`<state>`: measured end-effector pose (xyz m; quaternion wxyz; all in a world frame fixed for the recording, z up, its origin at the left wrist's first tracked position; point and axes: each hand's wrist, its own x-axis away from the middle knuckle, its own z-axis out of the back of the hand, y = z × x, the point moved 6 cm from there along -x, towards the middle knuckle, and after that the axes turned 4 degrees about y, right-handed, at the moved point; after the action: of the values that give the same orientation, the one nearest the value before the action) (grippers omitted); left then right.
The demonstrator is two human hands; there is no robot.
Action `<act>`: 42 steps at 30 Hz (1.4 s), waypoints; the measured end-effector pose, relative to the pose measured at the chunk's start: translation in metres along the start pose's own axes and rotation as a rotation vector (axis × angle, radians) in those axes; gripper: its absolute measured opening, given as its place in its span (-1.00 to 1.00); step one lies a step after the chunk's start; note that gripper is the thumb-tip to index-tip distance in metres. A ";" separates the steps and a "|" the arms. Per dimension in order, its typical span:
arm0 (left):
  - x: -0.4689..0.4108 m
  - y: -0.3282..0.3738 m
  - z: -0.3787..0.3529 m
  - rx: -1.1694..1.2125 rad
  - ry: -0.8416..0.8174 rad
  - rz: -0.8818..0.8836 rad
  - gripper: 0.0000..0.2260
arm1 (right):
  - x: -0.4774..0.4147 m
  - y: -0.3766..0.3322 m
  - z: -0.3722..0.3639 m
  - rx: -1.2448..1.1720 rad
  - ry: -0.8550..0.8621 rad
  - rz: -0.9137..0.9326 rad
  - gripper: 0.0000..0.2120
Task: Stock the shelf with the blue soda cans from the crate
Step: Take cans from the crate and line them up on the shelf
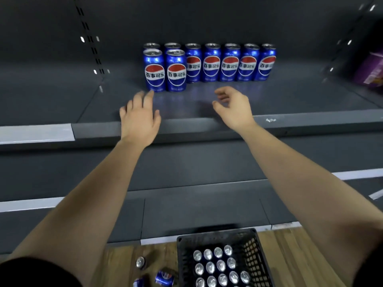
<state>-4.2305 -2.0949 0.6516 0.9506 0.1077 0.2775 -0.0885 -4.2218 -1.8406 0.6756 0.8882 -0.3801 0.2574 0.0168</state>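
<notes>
We see a dim, cool scene. The grey shelf (62, 100) swallows light, yet the cans (211, 65) gleam with highlights from above and throw bluish reflections onto it. The left hand (139, 119) smears with motion blur. The right hand (234, 108) is sharper, with a soft shadow beside it. Straight edges bow with wide-angle distortion, and the purple box (371, 69) at the border is blurred.

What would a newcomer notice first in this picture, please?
The bright blue soda cans stand out on the dark shelf: a back row of seven, with two more in front at its left end. Just before them the left hand and right hand reach over the shelf edge, both empty. At the bottom a black crate holds more cans, with a few loose cans on the wooden floor to its left.
</notes>
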 end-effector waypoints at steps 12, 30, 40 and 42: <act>0.122 0.142 -0.026 0.004 -0.096 -0.191 -0.56 | 0.106 0.081 0.092 0.098 -0.037 0.027 -0.70; 0.394 0.214 -0.206 -0.089 -0.569 -0.149 -0.62 | 0.377 0.362 0.057 0.256 -0.442 -0.482 -0.67; 0.508 0.186 -0.404 -0.124 -0.656 -0.174 -0.58 | 0.504 0.526 -0.094 0.279 -0.670 -0.560 -0.59; 0.536 0.180 -0.450 -0.123 -0.664 -0.177 -0.59 | 0.530 0.563 -0.123 0.295 -0.708 -0.565 -0.59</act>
<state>-3.9730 -1.8662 0.0162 0.9823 -0.0091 -0.0339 -0.1841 -3.9437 -1.6125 -0.0194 0.9357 -0.2758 -0.1750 -0.1336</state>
